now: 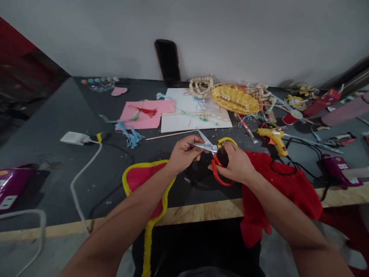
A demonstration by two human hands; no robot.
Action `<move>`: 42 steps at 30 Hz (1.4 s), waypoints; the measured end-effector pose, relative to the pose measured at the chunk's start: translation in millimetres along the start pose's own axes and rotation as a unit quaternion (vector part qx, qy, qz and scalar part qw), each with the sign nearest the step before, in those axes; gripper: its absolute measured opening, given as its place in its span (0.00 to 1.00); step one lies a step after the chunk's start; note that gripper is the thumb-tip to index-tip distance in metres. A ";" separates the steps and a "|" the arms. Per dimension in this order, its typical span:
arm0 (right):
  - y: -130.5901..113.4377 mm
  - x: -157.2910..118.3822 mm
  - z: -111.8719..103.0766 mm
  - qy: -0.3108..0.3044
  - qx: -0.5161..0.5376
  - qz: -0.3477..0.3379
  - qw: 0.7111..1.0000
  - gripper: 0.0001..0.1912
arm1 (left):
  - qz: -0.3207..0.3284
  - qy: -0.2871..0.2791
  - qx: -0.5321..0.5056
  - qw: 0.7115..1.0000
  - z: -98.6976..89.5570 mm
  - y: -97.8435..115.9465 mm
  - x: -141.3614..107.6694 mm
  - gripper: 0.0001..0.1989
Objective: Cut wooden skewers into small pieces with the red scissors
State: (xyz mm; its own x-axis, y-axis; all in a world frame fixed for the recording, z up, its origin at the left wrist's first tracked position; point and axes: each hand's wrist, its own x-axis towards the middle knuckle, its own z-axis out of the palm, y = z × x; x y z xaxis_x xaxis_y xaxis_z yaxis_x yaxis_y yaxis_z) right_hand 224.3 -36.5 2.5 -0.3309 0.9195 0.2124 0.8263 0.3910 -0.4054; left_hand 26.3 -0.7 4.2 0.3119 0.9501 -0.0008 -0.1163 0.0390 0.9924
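Observation:
A pair of scissors [213,149] with one red and one yellow handle is in my right hand [238,163], fingers through the loops. The silver blades stand apart and point left. My left hand [184,152] is closed in a pinch right at the lower blade; what its fingertips hold, if anything, is too small or hidden to name. Under my left forearm lies a pink-red fabric piece with yellow edging [144,176], its yellow strip hanging over the table edge. A red cloth [285,192] lies beneath my right forearm and droops off the edge.
Behind my hands are a white board [173,123], pink paper [150,125], blue tassels [132,136] and a yellow wicker basket [236,100]. A phone [168,63] leans on the wall. A yellow glue gun [273,138] and red thread spool [291,116] lie right; a white charger [75,138], left.

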 end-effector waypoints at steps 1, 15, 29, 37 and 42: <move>0.5 0.1 -0.1 0.001 -0.003 -0.006 1.000 0.32 | -0.002 0.000 -0.002 1.000 -0.2 -0.2 0.3 0.14; -2.1 -2.7 3.3 0.001 0.014 -0.016 1.000 0.31 | -0.046 -0.037 -0.049 0.997 -4.6 -2.3 0.2 0.12; -0.2 0.5 1.5 0.010 0.028 0.008 1.000 0.27 | -0.015 -0.012 -0.018 1.000 -3.3 -4.0 0.6 0.15; 0.5 0.2 3.3 0.011 -0.012 -0.026 1.000 0.30 | -0.028 0.003 -0.006 1.000 -4.1 -5.0 1.3 0.11; 0.2 0.0 3.5 0.009 -0.019 -0.030 0.999 0.31 | -0.039 -0.007 -0.010 0.999 -3.5 0.4 -0.1 0.09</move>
State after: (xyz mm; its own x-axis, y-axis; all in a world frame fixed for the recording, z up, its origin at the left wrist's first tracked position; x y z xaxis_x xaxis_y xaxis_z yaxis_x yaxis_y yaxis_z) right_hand 222.9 -36.3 -0.7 -0.3718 0.8936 0.2513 0.8222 0.4427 -0.3578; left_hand 23.0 0.3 4.2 0.3331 0.9398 -0.0759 -0.1110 0.1190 0.9867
